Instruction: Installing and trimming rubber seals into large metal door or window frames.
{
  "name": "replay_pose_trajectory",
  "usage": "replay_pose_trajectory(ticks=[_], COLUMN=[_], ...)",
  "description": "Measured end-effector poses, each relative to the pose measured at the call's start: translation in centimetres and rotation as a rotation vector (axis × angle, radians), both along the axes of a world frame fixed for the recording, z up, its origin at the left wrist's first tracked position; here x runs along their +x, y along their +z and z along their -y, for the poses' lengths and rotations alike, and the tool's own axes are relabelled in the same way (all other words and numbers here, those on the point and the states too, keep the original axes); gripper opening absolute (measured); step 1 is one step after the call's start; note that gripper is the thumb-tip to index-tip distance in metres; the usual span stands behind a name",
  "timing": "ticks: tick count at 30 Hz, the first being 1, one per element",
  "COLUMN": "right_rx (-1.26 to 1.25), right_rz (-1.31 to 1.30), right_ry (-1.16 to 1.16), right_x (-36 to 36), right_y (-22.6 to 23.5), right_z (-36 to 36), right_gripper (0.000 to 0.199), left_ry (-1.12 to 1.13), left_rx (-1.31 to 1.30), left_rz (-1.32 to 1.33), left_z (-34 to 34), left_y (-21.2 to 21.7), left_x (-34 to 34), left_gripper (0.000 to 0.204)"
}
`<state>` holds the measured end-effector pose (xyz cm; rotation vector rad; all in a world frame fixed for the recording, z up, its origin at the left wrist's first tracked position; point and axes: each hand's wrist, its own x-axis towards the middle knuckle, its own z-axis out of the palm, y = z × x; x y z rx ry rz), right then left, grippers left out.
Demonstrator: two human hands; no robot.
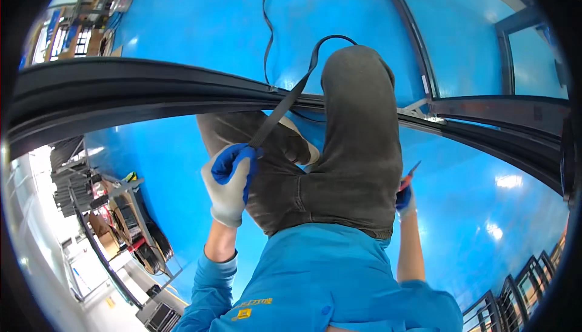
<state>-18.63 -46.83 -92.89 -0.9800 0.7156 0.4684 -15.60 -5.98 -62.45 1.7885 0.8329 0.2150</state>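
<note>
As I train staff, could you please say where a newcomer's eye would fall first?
Probably the blue floor all around and the long black bar curving across the left. Next comes the black strip in the left hand's grip, left of centre, and a red-handled tool in the right hand's grip, to the right.

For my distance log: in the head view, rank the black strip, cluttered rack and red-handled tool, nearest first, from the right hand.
1. Red-handled tool: held in the right hand.
2. Black strip: ahead and left, running from the left hand.
3. Cluttered rack: out at far left.
</note>
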Motion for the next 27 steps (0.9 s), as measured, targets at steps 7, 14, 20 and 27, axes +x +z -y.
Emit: replay_pose_trajectory(ticks=[7, 14, 20, 27], right_rx=[0.407, 0.227, -0.041, -0.159], right_rz=[0.339, 0.429, 0.593, 0.885], right_ry=[0.743, 1.020, 1.287, 1.277], right_x=[8.6, 8.6, 8.6, 8.5], right_y=[19.0, 26.4, 27.3, 27.1], right_z=[-3.5, -16.0, -19.6, -20.4], right_gripper=[0.081, 0.073, 0.062, 0.057], left_ry=[-0.021, -0.040, -0.027, -0.036], left_rx=[-0.126, -0.198, -0.193, -0.179], left_rz=[-0.022, 0.093, 0.192, 0.191], left_z=[0.0, -0.8, -1.5, -2.5], left_y=[-0.2, -0.4, -0.5, -0.5], left_x=[-0.1, -1.7, -2.7, -2.8], left_gripper=[0.020, 0.019, 0.019, 0.019])
